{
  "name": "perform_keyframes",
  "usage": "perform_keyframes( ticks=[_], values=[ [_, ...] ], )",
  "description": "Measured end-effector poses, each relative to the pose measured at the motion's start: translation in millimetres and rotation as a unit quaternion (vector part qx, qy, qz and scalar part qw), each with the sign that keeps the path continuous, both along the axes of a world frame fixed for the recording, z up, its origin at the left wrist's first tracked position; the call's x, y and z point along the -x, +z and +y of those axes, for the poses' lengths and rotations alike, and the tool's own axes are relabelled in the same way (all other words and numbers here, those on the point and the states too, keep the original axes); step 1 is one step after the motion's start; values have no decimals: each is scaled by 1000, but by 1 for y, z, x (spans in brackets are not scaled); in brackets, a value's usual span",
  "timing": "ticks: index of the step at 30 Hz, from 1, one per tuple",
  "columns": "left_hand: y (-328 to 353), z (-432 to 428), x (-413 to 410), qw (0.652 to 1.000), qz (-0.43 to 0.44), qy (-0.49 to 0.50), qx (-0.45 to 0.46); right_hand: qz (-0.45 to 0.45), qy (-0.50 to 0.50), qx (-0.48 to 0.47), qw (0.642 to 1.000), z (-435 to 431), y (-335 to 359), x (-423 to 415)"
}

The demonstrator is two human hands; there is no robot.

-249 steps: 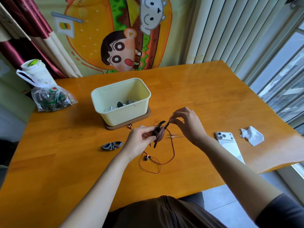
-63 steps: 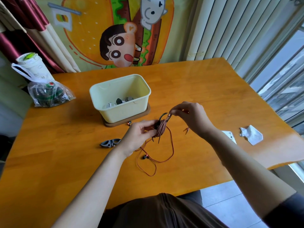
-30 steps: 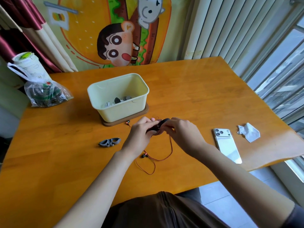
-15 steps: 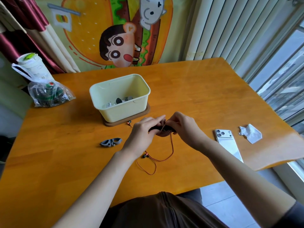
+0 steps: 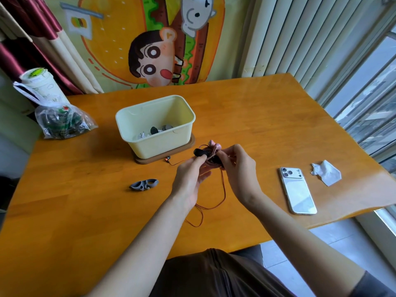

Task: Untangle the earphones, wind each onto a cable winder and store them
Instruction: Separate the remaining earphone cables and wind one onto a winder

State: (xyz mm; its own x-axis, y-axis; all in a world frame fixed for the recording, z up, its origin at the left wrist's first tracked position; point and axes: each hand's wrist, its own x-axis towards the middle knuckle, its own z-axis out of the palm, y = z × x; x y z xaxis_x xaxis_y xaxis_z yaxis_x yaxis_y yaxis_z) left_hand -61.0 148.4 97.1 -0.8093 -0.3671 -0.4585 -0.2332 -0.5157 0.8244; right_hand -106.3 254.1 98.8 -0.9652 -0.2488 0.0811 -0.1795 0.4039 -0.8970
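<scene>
The black winder [image 5: 198, 152], earphones [image 5: 214, 145] wound on it, lies crosswise between the hands: the left hand [image 5: 189, 181] pinches its bare end, the right hand [image 5: 240, 171] grips the wound part. The box [image 5: 158, 144] stands just beyond the left hand.

Pink earphones [image 5: 214, 145] coiled round black winder [image 5: 198, 152] — aloft, grey winder [image 5: 144, 185] lying flat, bare
</scene>
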Motion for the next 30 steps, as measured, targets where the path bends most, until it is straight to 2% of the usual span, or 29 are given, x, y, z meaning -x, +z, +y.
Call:
perform_keyframes(
  ticks=[4,7,9,13,16,18,26,30],
  values=[
    [5,2,-1,998,37,-20,39,3,12,-54,998,2,-3,-3],
    [6,-4,-2,994,67,-49,72,42,5,-155,987,5,0,-2],
    [6,-7,-3,990,85,-65,88,81,-9,-188,979,6,4,0],
    [2,-10,1,982,77,-67,158,120,-22,-185,975,3,9,0],
    [-5,-12,4,963,61,-77,251,139,-13,-148,979,2,7,0],
    [-6,-12,3,957,57,-81,274,138,0,-118,983,3,6,1],
    [-1,-8,-5,976,106,-44,183,129,29,-77,988,3,8,1],
    [-2,-10,-6,985,121,-24,121,52,29,-15,998,2,12,2]
  ],
)
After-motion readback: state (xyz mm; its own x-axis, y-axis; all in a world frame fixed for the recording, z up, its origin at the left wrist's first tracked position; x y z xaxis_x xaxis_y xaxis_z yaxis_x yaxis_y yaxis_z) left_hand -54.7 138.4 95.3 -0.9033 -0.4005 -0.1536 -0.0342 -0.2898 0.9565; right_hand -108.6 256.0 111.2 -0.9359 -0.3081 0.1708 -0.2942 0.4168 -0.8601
